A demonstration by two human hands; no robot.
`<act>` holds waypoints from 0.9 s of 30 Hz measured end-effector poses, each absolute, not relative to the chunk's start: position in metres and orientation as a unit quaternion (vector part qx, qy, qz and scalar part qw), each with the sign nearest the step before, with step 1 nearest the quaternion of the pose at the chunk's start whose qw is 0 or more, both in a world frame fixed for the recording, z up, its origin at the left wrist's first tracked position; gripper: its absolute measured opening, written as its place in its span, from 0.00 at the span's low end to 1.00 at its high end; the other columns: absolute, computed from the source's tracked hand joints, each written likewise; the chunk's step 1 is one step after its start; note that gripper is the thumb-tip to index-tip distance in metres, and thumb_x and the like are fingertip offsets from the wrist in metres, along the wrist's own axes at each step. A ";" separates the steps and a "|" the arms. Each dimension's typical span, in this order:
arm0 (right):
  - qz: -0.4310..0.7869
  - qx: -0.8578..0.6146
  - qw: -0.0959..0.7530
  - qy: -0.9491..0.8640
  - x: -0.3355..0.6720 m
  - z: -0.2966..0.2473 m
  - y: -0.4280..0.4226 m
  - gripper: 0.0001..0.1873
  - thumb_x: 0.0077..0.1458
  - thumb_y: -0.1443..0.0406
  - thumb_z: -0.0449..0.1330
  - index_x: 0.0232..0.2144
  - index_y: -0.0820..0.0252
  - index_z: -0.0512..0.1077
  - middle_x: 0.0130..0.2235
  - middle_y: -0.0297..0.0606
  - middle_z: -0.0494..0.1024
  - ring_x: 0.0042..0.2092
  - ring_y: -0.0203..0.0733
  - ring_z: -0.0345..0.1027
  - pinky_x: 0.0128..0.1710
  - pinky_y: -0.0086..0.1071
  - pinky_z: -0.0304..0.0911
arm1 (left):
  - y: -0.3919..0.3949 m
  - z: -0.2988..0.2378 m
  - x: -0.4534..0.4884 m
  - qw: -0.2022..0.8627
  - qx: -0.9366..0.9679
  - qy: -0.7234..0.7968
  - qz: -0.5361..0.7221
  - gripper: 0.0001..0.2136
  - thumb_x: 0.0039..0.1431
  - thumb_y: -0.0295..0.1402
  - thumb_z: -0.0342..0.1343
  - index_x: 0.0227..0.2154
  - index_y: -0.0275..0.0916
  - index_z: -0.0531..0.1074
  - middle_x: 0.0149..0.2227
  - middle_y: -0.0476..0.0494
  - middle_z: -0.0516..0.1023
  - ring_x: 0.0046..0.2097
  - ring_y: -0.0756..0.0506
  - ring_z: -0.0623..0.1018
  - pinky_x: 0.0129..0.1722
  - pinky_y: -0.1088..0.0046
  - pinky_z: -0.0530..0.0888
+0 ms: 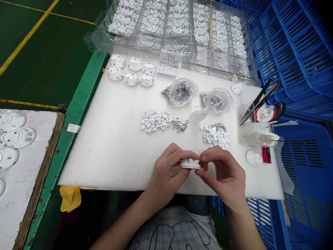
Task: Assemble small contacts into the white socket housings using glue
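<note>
The person wore a pale grey checked garment (169,232) marked with thin dark curved lines and small dark lettering, over dark blue trousers (194,203). The left hand (166,173), right hand (223,173) and both forearms (122,225) were bare.

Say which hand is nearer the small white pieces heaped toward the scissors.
Right: the right hand is just below the heap; the left hand is farther off, lower left.

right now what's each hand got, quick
Left hand: closed, holding the white round part.
Right hand: closed, pinching the same part at its edge.
</note>
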State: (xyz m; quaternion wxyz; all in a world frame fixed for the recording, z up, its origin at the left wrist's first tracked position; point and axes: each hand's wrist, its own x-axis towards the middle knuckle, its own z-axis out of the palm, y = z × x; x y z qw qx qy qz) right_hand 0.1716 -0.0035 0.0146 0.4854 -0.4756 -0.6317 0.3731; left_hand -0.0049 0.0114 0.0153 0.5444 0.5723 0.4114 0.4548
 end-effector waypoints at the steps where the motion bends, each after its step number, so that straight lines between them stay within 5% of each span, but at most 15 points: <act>1: 0.339 -0.474 0.485 -0.653 0.173 0.014 -0.005 0.13 0.55 0.71 0.69 0.41 0.52 0.75 0.35 0.35 0.79 0.33 0.38 0.70 0.31 0.33 0.69 | 0.012 0.015 -0.005 0.546 0.572 0.408 0.456 0.10 0.63 0.24 0.59 0.41 0.45 0.81 0.34 0.47 0.71 0.35 0.48 0.72 0.33 0.74 0.70; 11: 0.186 -0.428 0.466 -0.751 0.175 0.012 0.005 0.25 0.53 0.79 0.65 0.49 0.50 0.75 0.37 0.36 0.82 0.36 0.41 0.77 0.34 0.36 0.73 | 0.009 0.013 -0.007 0.576 0.569 0.378 0.450 0.09 0.67 0.29 0.60 0.49 0.42 0.75 0.44 0.42 0.74 0.43 0.47 0.74 0.42 0.75 0.75; 27: 0.084 -0.400 0.485 -0.773 0.171 0.009 0.008 0.17 0.52 0.81 0.63 0.41 0.59 0.74 0.33 0.35 0.78 0.34 0.37 0.74 0.31 0.30 0.72 | 0.011 0.017 -0.008 0.597 0.565 0.378 0.426 0.12 0.63 0.26 0.63 0.48 0.42 0.75 0.45 0.47 0.74 0.46 0.52 0.76 0.48 0.83 0.75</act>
